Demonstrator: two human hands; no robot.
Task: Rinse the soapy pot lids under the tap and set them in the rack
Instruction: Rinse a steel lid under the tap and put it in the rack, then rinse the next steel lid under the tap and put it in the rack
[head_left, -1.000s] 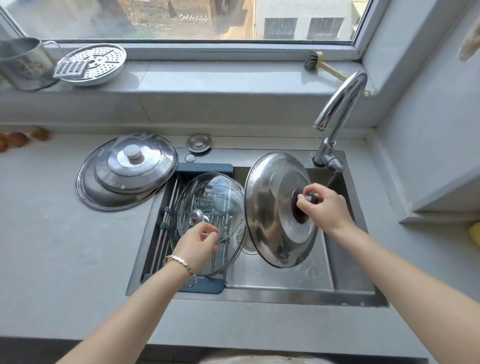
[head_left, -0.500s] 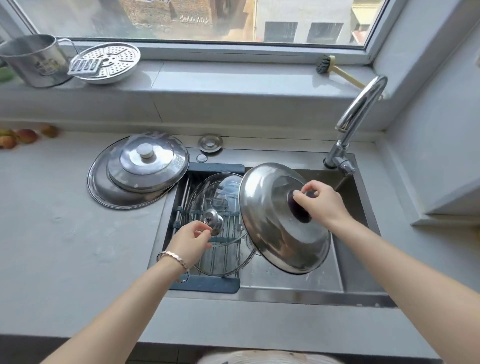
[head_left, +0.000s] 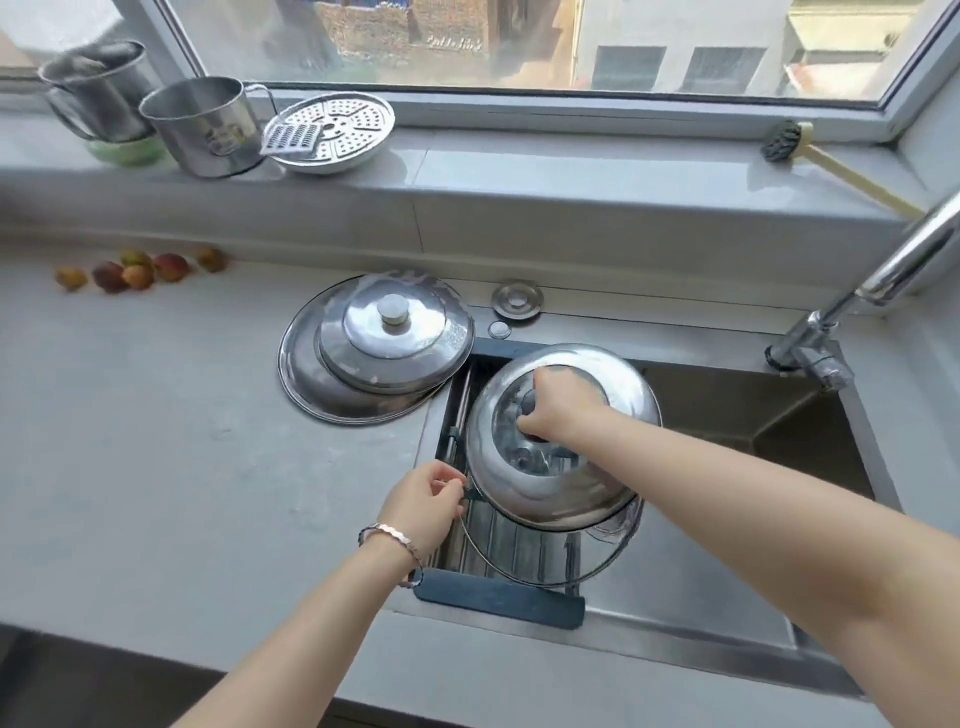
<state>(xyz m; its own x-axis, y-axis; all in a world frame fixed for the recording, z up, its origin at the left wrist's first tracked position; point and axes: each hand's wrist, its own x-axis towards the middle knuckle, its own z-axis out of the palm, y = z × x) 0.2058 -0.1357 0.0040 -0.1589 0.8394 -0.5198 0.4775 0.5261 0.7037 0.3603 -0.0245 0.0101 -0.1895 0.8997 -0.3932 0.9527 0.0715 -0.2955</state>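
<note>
A domed steel lid lies dome up over the left part of the sink, on top of a glass lid of which only the near rim shows. My right hand grips the steel lid's dark knob from above. Both lids are over the roll-up rack with dark blue end bars. My left hand is at the glass lid's left rim, fingers pinched on its edge. The tap stands at the right; no water is visible.
Two stacked steel lids lie on the counter left of the sink. Steel mugs, a perforated steamer plate and a brush sit on the window sill. Small fruits lie far left.
My right hand swung the steel lid left from the basin and laid it dome up over the glass lid. My left hand shifted from the glass lid's knob to its left rim.
</note>
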